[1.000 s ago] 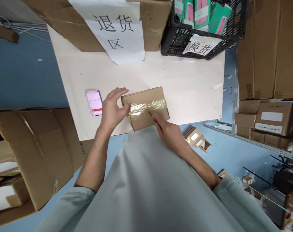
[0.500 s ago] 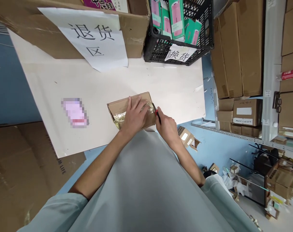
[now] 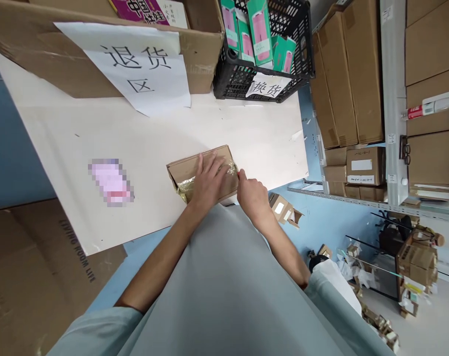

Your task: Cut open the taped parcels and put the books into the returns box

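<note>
A small cardboard box [image 3: 185, 168] lies near the table's front edge, with shiny clear packing tape [image 3: 186, 188] along its top. My left hand [image 3: 210, 180] presses flat on it, fingers outstretched. At the box's right end, my right hand [image 3: 254, 198] is closed around a utility knife [image 3: 239, 173]. Only a bit of red on the knife shows; its blade is hidden by the hand and the box edge.
Behind the box, a large carton [image 3: 205, 59] with a paper sign holds books. A black crate [image 3: 298, 54] beside it contains green-and-pink boxes. On the left of the white table [image 3: 153, 133] lies a blurred pink item [image 3: 112, 183]. Shelves with cartons [image 3: 365, 165] stand at right.
My right hand has turned and shifted slightly at the box's right end, so less of the knife shows. The left hand stays on the box. The whole view has shifted a little.
</note>
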{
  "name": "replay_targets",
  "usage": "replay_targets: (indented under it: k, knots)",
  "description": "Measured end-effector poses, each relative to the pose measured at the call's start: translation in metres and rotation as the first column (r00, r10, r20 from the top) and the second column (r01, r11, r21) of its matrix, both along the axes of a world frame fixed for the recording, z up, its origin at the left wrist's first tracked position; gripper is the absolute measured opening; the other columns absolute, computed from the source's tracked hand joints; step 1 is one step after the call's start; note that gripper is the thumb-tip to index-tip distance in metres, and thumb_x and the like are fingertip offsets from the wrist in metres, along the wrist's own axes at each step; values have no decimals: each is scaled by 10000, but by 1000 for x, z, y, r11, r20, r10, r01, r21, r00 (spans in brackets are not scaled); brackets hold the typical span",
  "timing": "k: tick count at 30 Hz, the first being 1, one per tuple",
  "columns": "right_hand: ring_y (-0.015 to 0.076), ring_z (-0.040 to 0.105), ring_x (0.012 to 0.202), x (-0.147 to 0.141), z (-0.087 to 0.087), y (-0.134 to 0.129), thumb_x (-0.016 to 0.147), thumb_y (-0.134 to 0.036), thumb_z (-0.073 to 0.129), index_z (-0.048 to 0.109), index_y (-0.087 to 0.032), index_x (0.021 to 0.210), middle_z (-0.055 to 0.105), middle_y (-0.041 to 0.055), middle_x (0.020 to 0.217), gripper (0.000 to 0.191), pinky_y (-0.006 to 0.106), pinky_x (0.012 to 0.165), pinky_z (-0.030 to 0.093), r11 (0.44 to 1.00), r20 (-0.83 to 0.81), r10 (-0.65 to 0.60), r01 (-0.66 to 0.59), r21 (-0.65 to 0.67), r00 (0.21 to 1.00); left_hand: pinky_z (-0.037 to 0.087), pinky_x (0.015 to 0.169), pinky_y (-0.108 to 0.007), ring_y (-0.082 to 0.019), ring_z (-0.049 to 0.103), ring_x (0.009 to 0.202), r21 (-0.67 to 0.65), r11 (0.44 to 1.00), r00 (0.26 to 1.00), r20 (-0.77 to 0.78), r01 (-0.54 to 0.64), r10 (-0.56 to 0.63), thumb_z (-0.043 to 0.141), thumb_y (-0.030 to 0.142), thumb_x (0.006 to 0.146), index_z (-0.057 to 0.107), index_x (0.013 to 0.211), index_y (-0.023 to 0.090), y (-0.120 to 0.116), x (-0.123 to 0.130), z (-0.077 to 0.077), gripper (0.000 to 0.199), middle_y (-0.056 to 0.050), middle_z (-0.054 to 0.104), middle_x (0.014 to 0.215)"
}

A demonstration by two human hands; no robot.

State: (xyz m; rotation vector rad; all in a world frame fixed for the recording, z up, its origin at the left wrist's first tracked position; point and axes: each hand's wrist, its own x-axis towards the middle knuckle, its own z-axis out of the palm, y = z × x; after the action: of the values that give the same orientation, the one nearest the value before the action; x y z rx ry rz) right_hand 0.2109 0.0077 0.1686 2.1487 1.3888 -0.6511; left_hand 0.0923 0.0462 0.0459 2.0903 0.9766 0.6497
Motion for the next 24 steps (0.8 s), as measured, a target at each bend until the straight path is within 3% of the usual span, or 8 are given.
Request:
replay_targets:
  k: [9, 16, 18, 21, 24]
  knots:
    - [278, 808, 1120, -5, -7, -5, 1096, -49, 368, 395, -67, 1681, 803, 242, 1166, 586, 345, 910, 616, 999, -6, -12, 12, 39, 1000, 140, 1385, -765, -374, 359, 1681, 53, 998, 998, -58, 18, -15, 501, 166, 1069, 673, 1456, 259, -4, -3, -7, 433, -146, 645, 1591]
    - [272, 811, 1134, 11, -23, -12, 1103, -54, 383, 359, 10, 1688, 794, 283, 1175, 589, 324, 915, 614, 999, -14, -23, 23, 42, 1000, 190, 1381, -756, -351, 395, 1666, 119, 993, 996, -87, -3, 14, 464, 157, 1079, 653, 1491, 275, -13, -2, -10, 468, -136, 649, 1598]
    - [281, 812, 1118, 15, -19, -17, 1111, -79, 424, 346, -23, 1709, 801, 264, 1170, 606, 328, 903, 608, 999, -57, -1, 4, 38, 998, 197, 1377, -759, -348, 427, 1649, 146, 989, 995, -96, -24, 39, 459, 192, 1098, 642, 1512, 276, -14, -6, -9, 460, -136, 669, 1576]
    - [295, 817, 1061, 22, 3, -35, 1150, -172, 430, 370, -94, 1718, 829, 205, 1116, 577, 343, 881, 593, 999, -170, 36, -30, 39, 985, 200, 1373, -763, -350, 458, 1629, 146, 989, 993, -108, -26, 42, 473, 244, 1111, 609, 1566, 276, -17, -22, -7, 476, -145, 672, 1574]
    - [305, 822, 985, 41, 16, -50, 1182, -296, 417, 417, -168, 1704, 849, 153, 1081, 538, 361, 869, 578, 992, -283, 35, 2, 127, 958, 221, 1365, -764, -347, 458, 1627, 137, 990, 988, -143, -40, 60, 483, 293, 1115, 574, 1610, 297, -20, -50, -5, 503, -138, 661, 1590]
